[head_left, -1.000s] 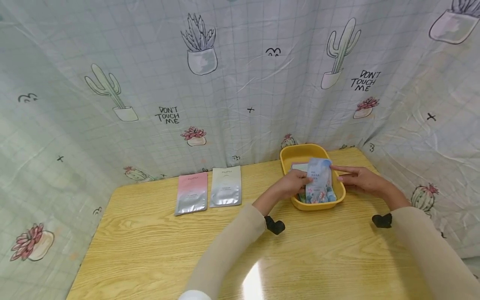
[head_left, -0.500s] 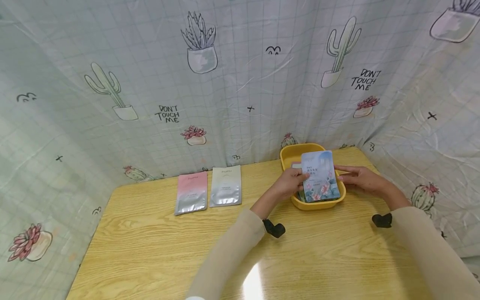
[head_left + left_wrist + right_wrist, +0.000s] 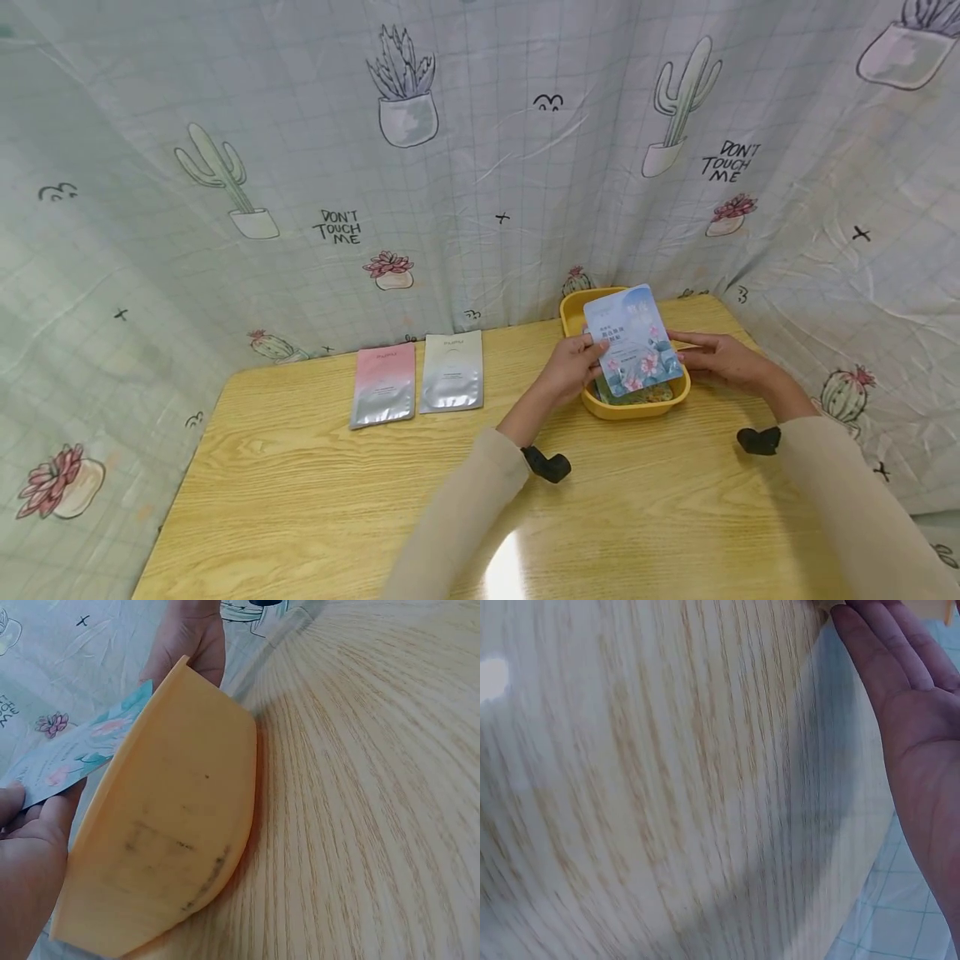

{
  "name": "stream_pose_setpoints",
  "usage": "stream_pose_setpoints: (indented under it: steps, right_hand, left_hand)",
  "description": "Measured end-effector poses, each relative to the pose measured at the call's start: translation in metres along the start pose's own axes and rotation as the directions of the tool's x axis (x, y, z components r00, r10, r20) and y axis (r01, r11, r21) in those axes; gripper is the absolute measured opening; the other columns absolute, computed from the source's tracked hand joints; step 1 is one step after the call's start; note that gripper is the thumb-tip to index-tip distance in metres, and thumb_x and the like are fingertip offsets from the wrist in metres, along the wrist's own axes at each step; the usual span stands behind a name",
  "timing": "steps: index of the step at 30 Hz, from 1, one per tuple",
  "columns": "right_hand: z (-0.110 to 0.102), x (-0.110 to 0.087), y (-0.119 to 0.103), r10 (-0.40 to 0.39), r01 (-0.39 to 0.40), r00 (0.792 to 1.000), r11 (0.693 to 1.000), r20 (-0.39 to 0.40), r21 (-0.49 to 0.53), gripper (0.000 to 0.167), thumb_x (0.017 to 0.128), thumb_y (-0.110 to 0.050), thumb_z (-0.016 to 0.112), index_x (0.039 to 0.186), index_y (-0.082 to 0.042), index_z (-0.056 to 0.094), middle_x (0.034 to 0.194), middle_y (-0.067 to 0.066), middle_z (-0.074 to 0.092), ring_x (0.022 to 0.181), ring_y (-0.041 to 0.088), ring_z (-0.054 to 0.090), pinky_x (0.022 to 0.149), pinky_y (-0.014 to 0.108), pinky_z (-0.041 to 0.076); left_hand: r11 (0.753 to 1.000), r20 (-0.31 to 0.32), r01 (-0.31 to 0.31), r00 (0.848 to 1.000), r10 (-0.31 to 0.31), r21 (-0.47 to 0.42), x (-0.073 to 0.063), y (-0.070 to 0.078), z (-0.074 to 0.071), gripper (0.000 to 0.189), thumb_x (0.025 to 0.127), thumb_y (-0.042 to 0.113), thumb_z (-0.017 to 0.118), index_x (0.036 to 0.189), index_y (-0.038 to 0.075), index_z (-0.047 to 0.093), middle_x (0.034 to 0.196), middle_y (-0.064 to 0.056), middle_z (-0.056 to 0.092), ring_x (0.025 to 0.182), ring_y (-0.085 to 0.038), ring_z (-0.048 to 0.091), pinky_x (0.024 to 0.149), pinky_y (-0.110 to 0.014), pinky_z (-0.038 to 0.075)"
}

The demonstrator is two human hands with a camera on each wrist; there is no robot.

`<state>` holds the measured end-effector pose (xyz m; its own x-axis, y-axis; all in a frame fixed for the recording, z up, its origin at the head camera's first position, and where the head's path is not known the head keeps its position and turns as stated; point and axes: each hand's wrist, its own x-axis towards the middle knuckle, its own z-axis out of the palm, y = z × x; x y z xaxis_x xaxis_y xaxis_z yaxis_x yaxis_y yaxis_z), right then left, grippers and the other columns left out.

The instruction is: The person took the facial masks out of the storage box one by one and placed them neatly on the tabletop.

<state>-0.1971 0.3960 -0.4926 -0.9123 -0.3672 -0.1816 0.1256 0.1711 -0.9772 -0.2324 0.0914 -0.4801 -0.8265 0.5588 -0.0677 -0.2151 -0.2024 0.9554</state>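
Note:
My left hand [image 3: 567, 367] pinches a blue sheet mask packet [image 3: 636, 337] with pink flowers by its left edge, thumb on top. The packet is tilted over a yellow plastic basket [image 3: 637, 412] at the table's back right. Below it, inside the basket, part of a greenish packet [image 3: 647, 396] shows; the rest is covered. My right hand [image 3: 726, 360] is at the basket's right side, its fingers stretched out against the rim. From the left wrist, the basket's scuffed outer wall [image 3: 172, 802] hides most of the inside. The right wrist view catches the straight fingers [image 3: 877, 645].
Left of the basket, a pink-and-silver packet [image 3: 383, 386] and a cream-and-silver packet [image 3: 452, 372] lie side by side on the wooden table [image 3: 315, 500]. A printed cactus curtain [image 3: 465, 183] hangs behind the table and at both sides.
The blue packet has been raised out of the basket and turned, its top leaning left, its printed front now more exposed. My left hand has shifted slightly left; the right stays by the rim.

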Motion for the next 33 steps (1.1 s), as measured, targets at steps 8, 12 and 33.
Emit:
stream_pose_setpoints:
  steps: [8,12,33]
  right_hand:
    - [0.002,-0.002,0.0,0.021,-0.022,0.999,1.0,-0.035,-0.02,0.063,0.106,-0.016,0.056,0.16,-0.008,0.025,0.122,-0.023,0.063,0.111,0.002,0.066,0.091,0.027,0.057]
    - [0.001,0.0,-0.002,0.027,-0.029,0.999,0.999,-0.046,-0.04,0.068,0.106,-0.017,0.057,0.159,0.001,0.019,0.12,-0.021,0.063,0.11,0.003,0.066,0.091,0.028,0.057]
    - [0.008,0.002,-0.002,0.067,-0.072,0.996,0.994,-0.058,-0.088,0.067,0.104,-0.027,0.061,0.161,-0.013,0.028,0.164,0.028,0.018,0.111,-0.011,0.056,0.095,0.032,0.057]
  left_hand:
    - [0.995,0.019,-0.04,0.999,0.038,0.096,-0.003,-0.001,0.002,0.036,0.108,0.014,0.052,0.072,0.01,0.047,0.064,0.002,0.036,0.05,-0.012,0.025,0.047,-0.024,0.025]
    - [0.995,0.022,-0.042,0.999,0.04,0.092,-0.004,0.0,0.002,0.03,0.108,0.014,0.052,0.078,0.01,0.055,0.069,0.002,0.044,0.052,-0.011,0.026,0.048,-0.023,0.026]
    - [0.994,-0.071,-0.104,0.992,0.105,0.027,-0.046,0.055,-0.092,0.044,0.109,0.013,0.049,0.072,0.011,0.025,0.067,0.002,0.022,0.059,-0.012,0.017,0.058,-0.024,0.027]
